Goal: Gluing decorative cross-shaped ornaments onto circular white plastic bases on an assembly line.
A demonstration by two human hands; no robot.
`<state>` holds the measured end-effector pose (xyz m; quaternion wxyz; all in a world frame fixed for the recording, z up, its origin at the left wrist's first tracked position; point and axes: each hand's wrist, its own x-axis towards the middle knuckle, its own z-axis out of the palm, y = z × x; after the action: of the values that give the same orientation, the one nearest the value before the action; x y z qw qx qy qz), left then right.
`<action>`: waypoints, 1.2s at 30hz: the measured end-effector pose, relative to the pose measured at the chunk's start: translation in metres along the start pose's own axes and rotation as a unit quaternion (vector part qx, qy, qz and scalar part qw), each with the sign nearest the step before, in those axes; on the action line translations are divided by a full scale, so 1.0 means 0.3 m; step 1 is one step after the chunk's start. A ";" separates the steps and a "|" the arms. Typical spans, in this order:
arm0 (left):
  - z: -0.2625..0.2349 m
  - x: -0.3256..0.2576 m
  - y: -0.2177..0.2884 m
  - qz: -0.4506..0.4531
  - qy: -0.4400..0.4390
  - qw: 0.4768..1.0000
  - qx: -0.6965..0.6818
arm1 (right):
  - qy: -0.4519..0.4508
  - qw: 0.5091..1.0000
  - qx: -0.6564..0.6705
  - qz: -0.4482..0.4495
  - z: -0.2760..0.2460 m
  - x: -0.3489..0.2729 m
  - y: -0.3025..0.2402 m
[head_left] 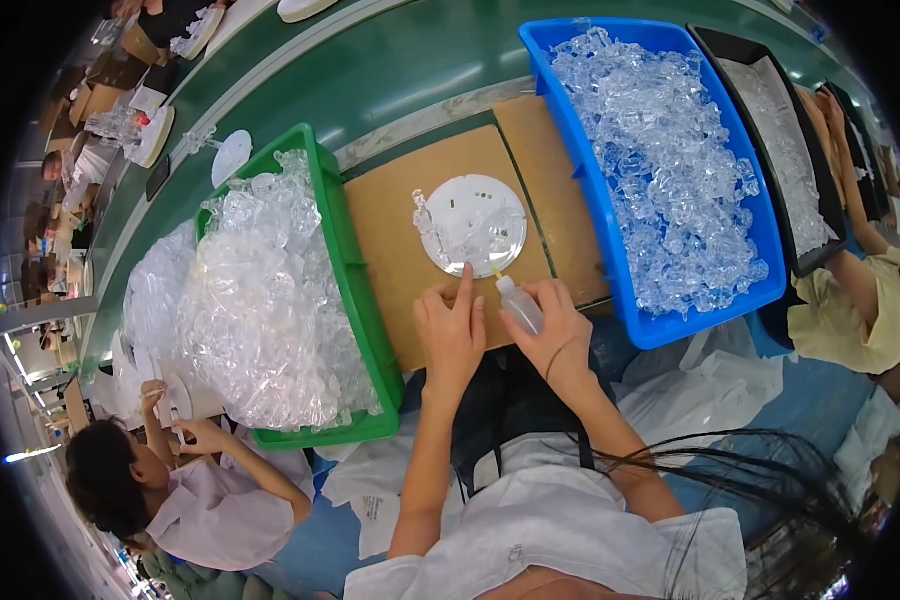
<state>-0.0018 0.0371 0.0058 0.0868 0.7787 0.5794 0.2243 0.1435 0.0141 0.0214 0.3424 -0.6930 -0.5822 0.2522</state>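
A round white disc with a few small slots lies on the cardboard in front of me. Clear plastic pieces rest on its near half, and a clear beaded piece stands at its left edge. My left hand has its index finger stretched onto the disc's near rim, thumb apart, gripping nothing. A small translucent squeeze bottle with a thin yellowish tip is held in my right hand. The tip points at the disc's near right rim, and I cannot tell whether it touches.
To the left, a green crate is heaped with clear plastic parts and bags. A blue crate of clear pieces stands right, beside a black tray. Another white disc lies beyond the green crate. Co-workers sit on both sides.
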 end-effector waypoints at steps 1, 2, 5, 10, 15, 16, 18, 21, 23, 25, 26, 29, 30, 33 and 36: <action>0.005 0.002 0.002 0.000 0.000 1.000 -0.001 | 0.003 1.000 -0.005 0.001 0.002 0.000 0.002; 0.007 0.003 0.003 -0.004 -0.004 1.000 0.007 | 0.002 1.000 -0.005 0.001 0.003 -0.001 0.000; -0.001 0.005 0.005 -0.013 -0.012 1.000 -0.003 | -0.003 1.000 -0.012 -0.002 0.006 -0.004 -0.005; 0.009 -0.017 -0.014 -0.005 -0.008 1.000 -0.020 | -0.010 1.000 -0.006 0.001 0.004 -0.018 -0.011; 0.016 -0.027 -0.018 -0.028 0.002 0.999 -0.043 | -0.013 1.000 -0.019 -0.013 0.010 -0.026 -0.015; 0.014 -0.031 -0.020 -0.030 0.003 0.999 -0.043 | -0.014 1.000 -0.021 -0.013 0.013 -0.029 -0.018; 0.009 -0.036 -0.021 -0.020 0.009 0.999 -0.029 | -0.013 1.000 -0.019 -0.021 0.026 -0.030 -0.015; 0.008 -0.031 -0.022 -0.012 0.011 0.999 -0.035 | -0.010 0.999 -0.016 -0.027 0.039 -0.022 -0.026; 0.007 -0.030 -0.022 -0.012 0.014 0.999 -0.032 | -0.012 0.999 -0.013 -0.028 0.049 -0.017 -0.035; 0.008 -0.029 -0.022 -0.012 0.018 0.999 -0.027 | -0.024 0.999 -0.034 -0.013 0.058 -0.015 -0.040; 0.010 -0.030 -0.022 -0.012 0.019 0.999 -0.026 | -0.025 0.999 -0.034 -0.014 0.056 -0.014 -0.046; 0.013 -0.036 -0.026 -0.013 0.023 0.999 -0.023 | -0.034 0.999 -0.012 0.001 0.041 -0.014 -0.053; 0.014 -0.037 -0.025 -0.014 0.025 0.999 -0.020 | -0.032 0.999 -0.016 -0.002 0.036 -0.018 -0.044; 0.016 -0.034 -0.025 -0.009 0.023 1.000 -0.017 | -0.027 1.000 -0.015 -0.005 0.022 -0.024 -0.035; 0.020 -0.042 -0.029 -0.010 0.031 0.999 -0.021 | -0.022 1.000 -0.007 -0.007 0.027 -0.030 -0.029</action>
<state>-0.0095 0.0289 -0.0060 0.0872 0.7637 0.5845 0.2600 0.1301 0.0076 0.0225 0.3260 -0.6855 -0.5966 0.2606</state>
